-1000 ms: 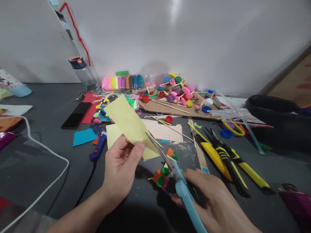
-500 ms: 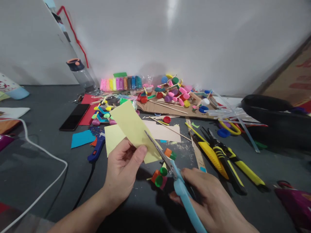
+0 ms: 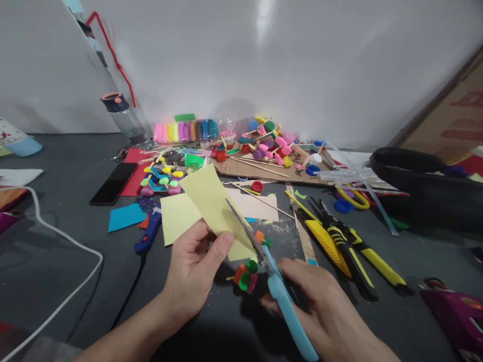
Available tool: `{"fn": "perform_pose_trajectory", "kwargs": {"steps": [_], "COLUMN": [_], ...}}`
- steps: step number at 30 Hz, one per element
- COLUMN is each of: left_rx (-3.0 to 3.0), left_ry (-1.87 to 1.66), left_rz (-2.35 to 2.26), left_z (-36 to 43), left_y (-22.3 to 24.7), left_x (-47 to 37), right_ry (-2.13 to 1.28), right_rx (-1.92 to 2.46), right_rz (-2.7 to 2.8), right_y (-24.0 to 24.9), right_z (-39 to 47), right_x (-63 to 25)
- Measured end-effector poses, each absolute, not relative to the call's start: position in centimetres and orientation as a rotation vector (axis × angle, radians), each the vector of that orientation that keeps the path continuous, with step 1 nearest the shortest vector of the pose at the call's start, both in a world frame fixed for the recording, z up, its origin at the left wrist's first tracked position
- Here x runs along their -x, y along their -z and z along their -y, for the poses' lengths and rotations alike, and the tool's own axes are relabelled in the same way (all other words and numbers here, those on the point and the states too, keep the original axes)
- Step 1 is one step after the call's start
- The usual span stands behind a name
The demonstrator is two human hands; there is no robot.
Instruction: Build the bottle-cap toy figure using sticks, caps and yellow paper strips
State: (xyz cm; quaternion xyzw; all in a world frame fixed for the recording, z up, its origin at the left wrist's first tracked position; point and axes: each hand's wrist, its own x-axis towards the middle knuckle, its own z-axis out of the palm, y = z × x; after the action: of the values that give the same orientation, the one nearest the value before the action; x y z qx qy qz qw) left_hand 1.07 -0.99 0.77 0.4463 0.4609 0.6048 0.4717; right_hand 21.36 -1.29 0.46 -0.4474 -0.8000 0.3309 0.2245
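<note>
Two hands are at work over a dark worktop [image 3: 56, 211] crowded with craft supplies. Your left hand [image 3: 196, 266] pinches a yellow strip [image 3: 211, 201] of paper between thumb and fingers, holding it tilted above the surface. Your right hand [image 3: 320, 311] is closed around the blue handles of the scissors [image 3: 264, 256], whose blades meet the strip's right edge and look nearly shut on it, though how deep the cut runs is hard to tell. The strip looks to be in one piece, so the cutting appears begun but not finished. A second yellow sheet [image 3: 175, 216] lies flat just behind the strip. Below the blades sits a cluster of bottle caps [image 3: 245, 276]. To the right lie yellow cutters [image 3: 332, 241]; to the left, a glue gun [image 3: 149, 231] and a phone [image 3: 111, 183].
</note>
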Motion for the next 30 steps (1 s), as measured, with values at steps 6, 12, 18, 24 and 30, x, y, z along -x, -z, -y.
{"fn": "perform_pose_trajectory", "kwargs": {"steps": [6, 12, 18, 24, 30], "left_rx": [-1.045, -1.066, -1.078, -1.127, -1.124], "left_ry": [-1.446, -1.363, -1.32, -1.221, -1.175], "left_rz": [-1.134, -1.113, -1.111, -1.084, -1.074], "left_z": [1.23, 1.25, 1.25, 1.24, 1.3], "left_y": [-0.85, -1.11, -1.04, -0.92, -1.06], "left_x": [-1.12, -1.14, -0.92, -0.64, -0.56], "right_ry": [-0.924, -0.993, -0.993, -0.939, -0.995], "right_rx": [1.219, 1.268, 1.261, 1.287, 1.287], "right_rz": [2.174, 2.139, 2.138, 2.129, 2.098], "right_y": [-0.44, -0.78, -0.91, -1.04, -0.84], "right_z": [1.29, 1.03, 1.25, 1.02, 1.03], "right_x": [-21.04, -21.03, -21.28, -21.22, -21.39]}}
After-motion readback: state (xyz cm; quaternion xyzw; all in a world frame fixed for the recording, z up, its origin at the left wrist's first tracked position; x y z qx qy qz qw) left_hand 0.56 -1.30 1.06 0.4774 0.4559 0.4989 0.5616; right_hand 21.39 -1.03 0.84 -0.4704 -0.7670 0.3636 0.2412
